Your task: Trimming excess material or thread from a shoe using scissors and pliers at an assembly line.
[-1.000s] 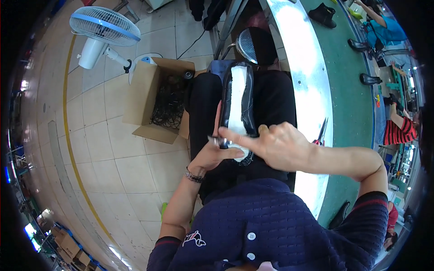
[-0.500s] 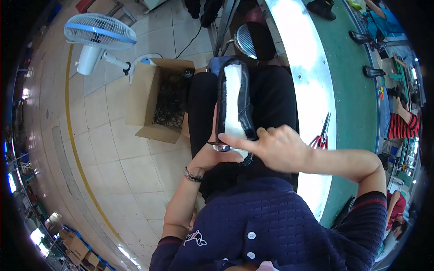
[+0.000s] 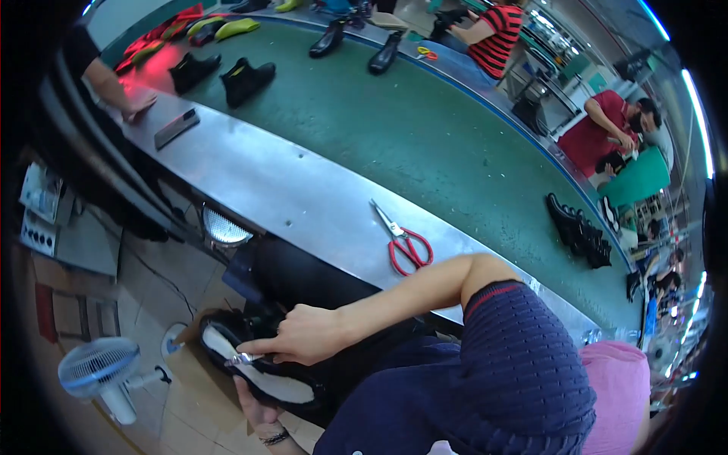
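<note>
A black shoe upper [image 3: 224, 317] with a long white bottom [image 3: 282, 385] lies tilted over my lap, its white side up. My left hand [image 3: 260, 407] wraps round its lower side, wrist banded by a bracelet, and supports it. Above it, my right hand [image 3: 307, 334] reaches across with the index finger stretched toward a small shiny metal piece [image 3: 240, 359] on the white bottom. The other fingers of that hand are curled, and what they hold, if anything, is hidden. The metal piece's kind cannot be made out.
Red-handled scissors [image 3: 409, 250] lie on the metal bench edge [image 3: 334, 220]. Beyond runs a green conveyor belt [image 3: 425, 144] carrying black boots [image 3: 246, 82]. A white fan [image 3: 102, 375] and a cardboard box [image 3: 186, 390] stand at lower left. A co-worker's hand [image 3: 140, 106] rests at the far left.
The view has swung right toward the bench and belt, so the shoe and both hands now appear lower left. Both hands stay at the shoe, the right index finger still at the metal piece.
</note>
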The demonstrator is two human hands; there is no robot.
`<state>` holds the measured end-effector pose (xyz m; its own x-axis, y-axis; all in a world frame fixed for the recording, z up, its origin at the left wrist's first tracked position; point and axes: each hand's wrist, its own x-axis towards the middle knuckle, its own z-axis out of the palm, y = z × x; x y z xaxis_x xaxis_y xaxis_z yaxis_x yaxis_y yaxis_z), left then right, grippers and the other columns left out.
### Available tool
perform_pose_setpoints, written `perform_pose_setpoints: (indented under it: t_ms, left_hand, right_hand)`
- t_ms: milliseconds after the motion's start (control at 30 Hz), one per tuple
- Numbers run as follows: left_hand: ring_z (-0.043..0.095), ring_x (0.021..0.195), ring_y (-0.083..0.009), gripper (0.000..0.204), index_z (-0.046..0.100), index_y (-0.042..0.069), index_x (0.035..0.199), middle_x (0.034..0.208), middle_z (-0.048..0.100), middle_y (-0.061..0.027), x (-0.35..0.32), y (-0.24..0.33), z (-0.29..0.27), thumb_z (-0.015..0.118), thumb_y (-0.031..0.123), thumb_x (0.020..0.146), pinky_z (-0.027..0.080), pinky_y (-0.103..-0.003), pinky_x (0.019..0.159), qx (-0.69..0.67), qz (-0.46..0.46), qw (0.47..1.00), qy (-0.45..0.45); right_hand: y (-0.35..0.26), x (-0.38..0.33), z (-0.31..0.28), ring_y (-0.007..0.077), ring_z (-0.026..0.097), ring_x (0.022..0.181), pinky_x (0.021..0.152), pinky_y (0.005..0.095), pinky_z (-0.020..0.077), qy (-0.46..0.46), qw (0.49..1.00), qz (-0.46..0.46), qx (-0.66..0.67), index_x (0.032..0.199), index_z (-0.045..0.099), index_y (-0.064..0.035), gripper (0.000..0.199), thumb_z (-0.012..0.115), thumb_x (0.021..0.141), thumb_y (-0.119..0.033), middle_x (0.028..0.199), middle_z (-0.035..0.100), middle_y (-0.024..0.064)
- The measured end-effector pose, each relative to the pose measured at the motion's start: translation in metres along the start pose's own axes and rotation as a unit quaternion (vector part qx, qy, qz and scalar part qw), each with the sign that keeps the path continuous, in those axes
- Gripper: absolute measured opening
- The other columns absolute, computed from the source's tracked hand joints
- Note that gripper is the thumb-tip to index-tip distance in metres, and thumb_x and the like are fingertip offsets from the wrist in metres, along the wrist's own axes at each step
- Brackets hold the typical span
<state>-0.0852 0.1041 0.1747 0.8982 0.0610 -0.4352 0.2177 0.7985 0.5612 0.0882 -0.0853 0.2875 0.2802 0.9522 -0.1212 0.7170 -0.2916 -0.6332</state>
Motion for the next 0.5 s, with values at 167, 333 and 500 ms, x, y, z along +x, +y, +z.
perform_pose_setpoints:
  t_ms: [167,333,500]
  left_hand:
    - [0.06,0.11,-0.0275,0.054,0.049,-0.001,0.132,0.123,0.061,-0.0139,0.012,0.013,0.013,0.067,0.023,0.088,0.047,-0.041,0.1,-0.002,-0.056,0.992,0.109]
    - [0.064,0.092,-0.0203,0.046,0.055,0.0,0.121,0.102,0.063,-0.0084,-0.008,-0.002,0.021,0.072,0.001,0.079,0.053,-0.035,0.084,0.057,-0.022,0.98,0.188]
    - [0.036,0.134,-0.0218,0.13,0.006,0.014,0.155,0.149,0.031,-0.0104,0.019,-0.031,0.054,0.092,0.008,0.058,0.03,-0.039,0.111,0.215,0.028,0.975,0.047]
  right_hand:
    - [0.016,-0.05,0.002,0.0362,0.065,0.068,0.063,0.045,0.051,0.128,0.961,0.177,0.169,0.127,0.051,-0.0165,0.039,0.055,0.094,-0.037,0.069,0.065,0.0153]
    - [0.05,-0.084,0.003,0.012,0.064,0.075,0.067,0.0278,0.0498,0.121,0.815,0.235,0.516,0.112,0.059,-0.0077,0.025,0.056,0.097,-0.028,0.078,0.064,0.0038]
    - [0.055,-0.087,-0.01,0.0135,0.065,0.081,0.07,0.0278,0.0512,0.04,0.762,0.237,0.601,0.107,0.054,-0.0027,0.026,0.067,0.085,0.0,0.088,0.066,0.008]
